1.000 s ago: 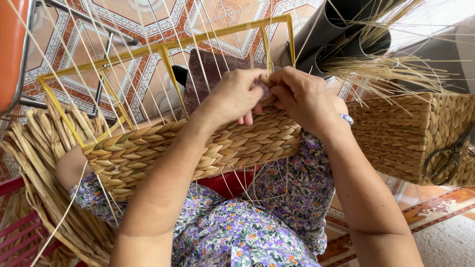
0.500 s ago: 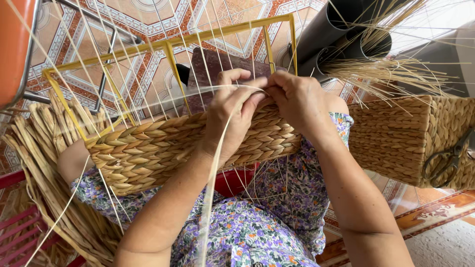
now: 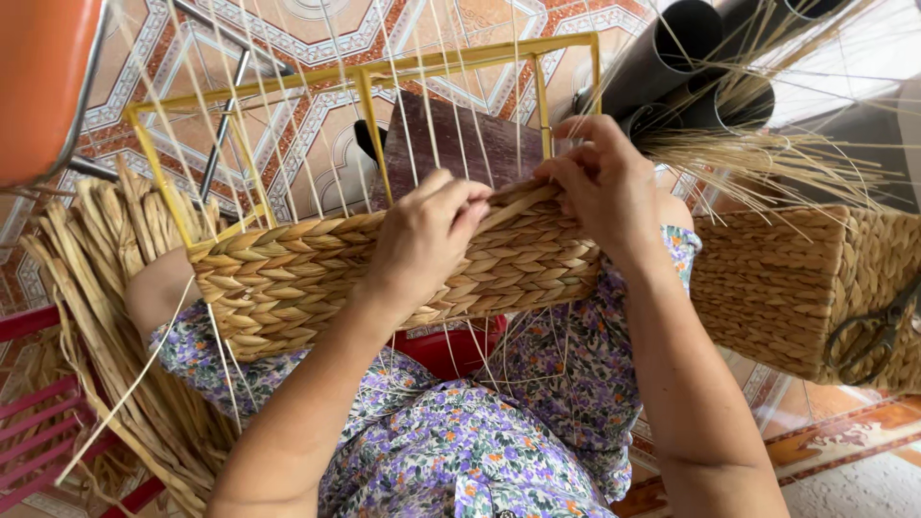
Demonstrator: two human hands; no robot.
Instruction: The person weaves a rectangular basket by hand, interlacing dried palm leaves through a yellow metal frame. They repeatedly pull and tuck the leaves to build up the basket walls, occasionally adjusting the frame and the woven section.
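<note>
Under the left hand, pressed closed on the woven basket, weaving was midway; right hand pinched the top strand, needing tightening.

I work in what reads as a home weaving spot, set on a patterned tiled floor. Evidence: a bundle of dried rush lies at my left, a finished woven basket stands at my right with scissors on it, and grey pipes hold loose straw.

Head view, steeply downward, close
</note>
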